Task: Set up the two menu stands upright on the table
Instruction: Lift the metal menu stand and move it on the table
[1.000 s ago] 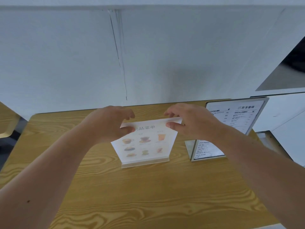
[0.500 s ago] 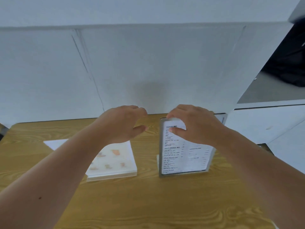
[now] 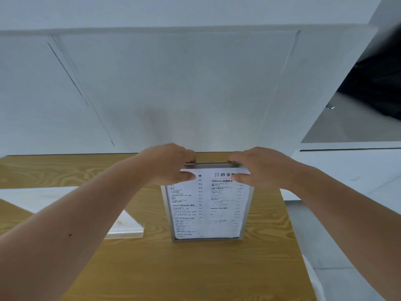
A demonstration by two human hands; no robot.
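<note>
A text menu stand in a clear frame stands upright near the right side of the wooden table. My left hand pinches its top left corner and my right hand pinches its top right corner. The picture menu stand sits to its left. My left forearm hides most of it, and only its clear base and a white lower corner show.
A white wall runs right behind the table's far edge. The table's right edge lies close beside the text stand, with grey floor past it. A white sheet-like surface shows at the left, behind my arm.
My left hand has left the picture menu stand and joined my right on the top of the text stand. The view has swung right, centring the text stand.
</note>
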